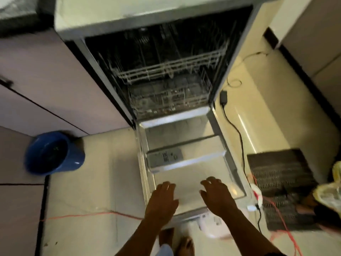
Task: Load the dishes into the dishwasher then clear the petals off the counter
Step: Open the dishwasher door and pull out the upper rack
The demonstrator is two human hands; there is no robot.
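The dishwasher (239, 58) stands open under the counter edge (114, 15). Its door (184, 130) is folded down flat toward me. Inside I see the upper wire rack (171, 69) and the lower rack (169, 98); no dishes are discernible in them in the blur. My left hand (163, 197) and my right hand (216, 195) hover over the near end of the door, palms down, fingers spread, holding nothing. No dishes or petals are in view.
A blue bucket (53, 154) lies tilted on the floor at the left, by the cabinet fronts (46, 80). A black cable with an adapter (223, 97) runs along the door's right side. A dark mat (282, 183) and red cord (276, 209) lie at the right. My bare feet (177, 241) stand below.
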